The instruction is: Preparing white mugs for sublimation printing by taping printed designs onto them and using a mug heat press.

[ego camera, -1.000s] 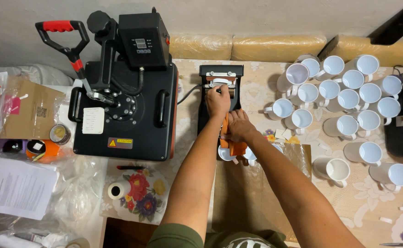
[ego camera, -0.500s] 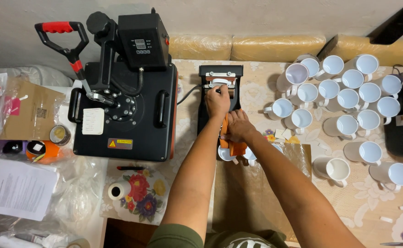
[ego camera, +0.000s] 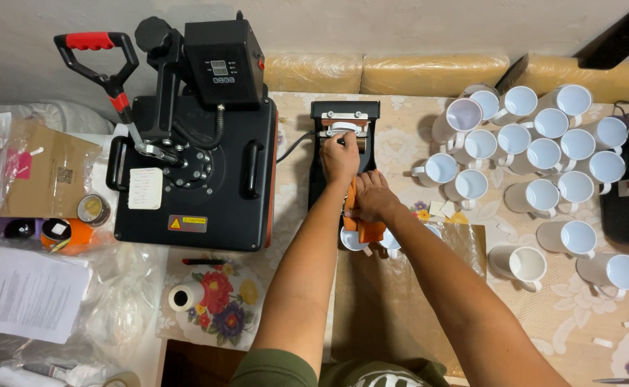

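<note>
Under both hands point(ego camera: 357, 179), mug press point(ego camera: 344, 143)

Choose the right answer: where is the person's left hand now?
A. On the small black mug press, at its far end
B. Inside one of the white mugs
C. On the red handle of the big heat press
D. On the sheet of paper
A: the left hand rests on the mug press, its fingers at the white fitting near the far end.
</note>
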